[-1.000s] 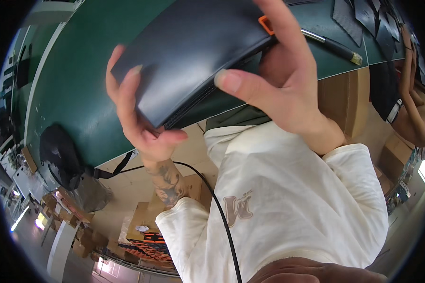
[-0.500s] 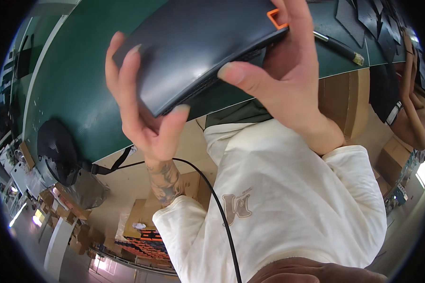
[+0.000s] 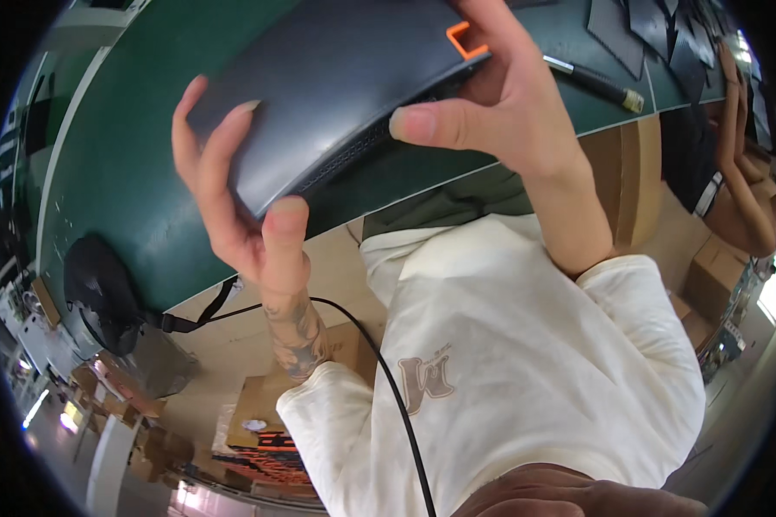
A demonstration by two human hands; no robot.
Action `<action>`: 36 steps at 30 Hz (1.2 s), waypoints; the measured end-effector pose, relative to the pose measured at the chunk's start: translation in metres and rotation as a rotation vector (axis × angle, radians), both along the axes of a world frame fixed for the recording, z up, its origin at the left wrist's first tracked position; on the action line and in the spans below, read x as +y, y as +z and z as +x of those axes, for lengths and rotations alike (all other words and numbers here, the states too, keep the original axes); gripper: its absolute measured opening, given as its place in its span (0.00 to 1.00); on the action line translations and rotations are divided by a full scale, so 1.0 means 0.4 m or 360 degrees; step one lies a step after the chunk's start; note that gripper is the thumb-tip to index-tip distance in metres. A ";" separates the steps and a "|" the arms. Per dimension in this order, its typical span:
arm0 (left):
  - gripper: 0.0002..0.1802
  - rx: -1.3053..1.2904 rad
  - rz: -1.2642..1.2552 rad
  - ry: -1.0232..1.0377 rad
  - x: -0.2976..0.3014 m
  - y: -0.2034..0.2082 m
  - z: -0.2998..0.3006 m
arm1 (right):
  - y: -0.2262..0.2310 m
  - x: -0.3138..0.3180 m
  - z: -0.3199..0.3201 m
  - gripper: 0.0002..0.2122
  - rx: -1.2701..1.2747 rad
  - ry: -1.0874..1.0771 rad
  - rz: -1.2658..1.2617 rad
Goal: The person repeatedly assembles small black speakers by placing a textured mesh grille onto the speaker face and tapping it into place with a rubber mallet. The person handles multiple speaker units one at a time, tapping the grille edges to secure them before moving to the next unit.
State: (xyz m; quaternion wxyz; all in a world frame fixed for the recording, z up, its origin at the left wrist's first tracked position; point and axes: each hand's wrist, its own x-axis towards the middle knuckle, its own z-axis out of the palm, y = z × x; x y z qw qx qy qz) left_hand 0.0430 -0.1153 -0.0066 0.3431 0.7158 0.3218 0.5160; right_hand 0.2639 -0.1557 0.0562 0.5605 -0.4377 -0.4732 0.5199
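A smooth dark curved plastic panel (image 3: 328,95) is held up above the green tabletop, tilted, with a textured strip along its near edge. At its left end my left hand (image 3: 241,198) is closed on it, thumb at the near corner and fingers along the side. My right hand (image 3: 509,112) grips the right end, its thumb lying along the near edge. An orange bracket-shaped piece (image 3: 466,43) shows at the panel's right end beside my right fingers. The panel's far edge runs out of the picture, and its underside is hidden.
On the green table (image 3: 129,172), a black-handled tool (image 3: 599,84) lies to the right, near several dark textured sheets (image 3: 616,34). A black bag (image 3: 99,293) sits at the left edge. Cardboard boxes (image 3: 638,181) stand below the table. A co-worker's arm (image 3: 733,155) is at far right.
The panel and both hands have shifted slightly left in the picture. More of the textured strip along the near edge now shows. Both hands keep their hold.
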 end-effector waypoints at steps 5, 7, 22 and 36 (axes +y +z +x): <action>0.37 -0.0190 -0.0045 -0.0040 0.005 -0.010 0.030 | -0.097 0.011 0.012 0.32 -0.0476 -0.0127 0.0344; 0.36 -0.0213 -0.0021 -0.0061 0.020 -0.018 0.026 | -0.119 0.000 -0.026 0.31 -0.0393 -0.0301 0.0296; 0.32 0.0042 0.0115 -0.0134 0.039 -0.015 -0.017 | -0.116 0.026 0.041 0.28 -0.0561 0.0056 0.0524; 0.39 -0.0496 -0.0234 0.0134 -0.038 0.006 0.093 | -0.088 -0.046 -0.047 0.34 -0.0481 -0.0166 0.0346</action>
